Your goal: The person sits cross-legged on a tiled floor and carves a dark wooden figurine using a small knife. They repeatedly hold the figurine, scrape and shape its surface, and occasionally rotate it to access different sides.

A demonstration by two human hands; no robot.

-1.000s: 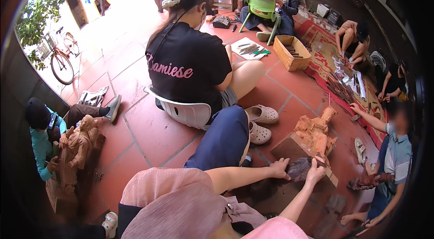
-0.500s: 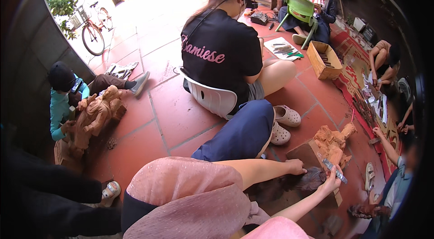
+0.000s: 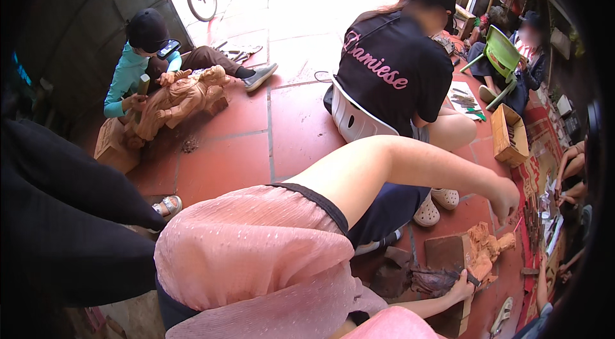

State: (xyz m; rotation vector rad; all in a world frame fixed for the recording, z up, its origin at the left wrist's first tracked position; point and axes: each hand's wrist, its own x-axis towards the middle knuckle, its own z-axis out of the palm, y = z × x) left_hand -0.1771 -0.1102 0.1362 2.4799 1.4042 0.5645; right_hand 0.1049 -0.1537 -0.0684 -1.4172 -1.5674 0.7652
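My left hand (image 3: pixel 505 198) hangs in the air at the right, its fingers drooping loosely and nothing visible in them. Beneath it an orange-brown wood carving (image 3: pixel 485 250) lies on its side, with a square dark brown wooden block (image 3: pixel 442 253) against its left end. Lower down, my right hand (image 3: pixel 461 288) is closed on a small dark object (image 3: pixel 473 279), whose kind I cannot make out. Just left of that hand is a dark, crumpled-looking piece (image 3: pixel 430 281). A wooden board edge (image 3: pixel 466 312) shows below my right wrist.
A person in a black shirt sits on a white plastic seat (image 3: pixel 359 120) ahead. White clogs (image 3: pixel 428 212) stand near my left forearm. At the left, someone works on a wooden statue (image 3: pixel 182 103). A wooden box of tools (image 3: pixel 509 137) and a green chair (image 3: pixel 502 54) are at the far right.
My left hand has lifted off the dark piece and swung up and right over the carving. My right hand has lowered, and the grey-wrapped tool seen in it before no longer shows. The view has shifted.
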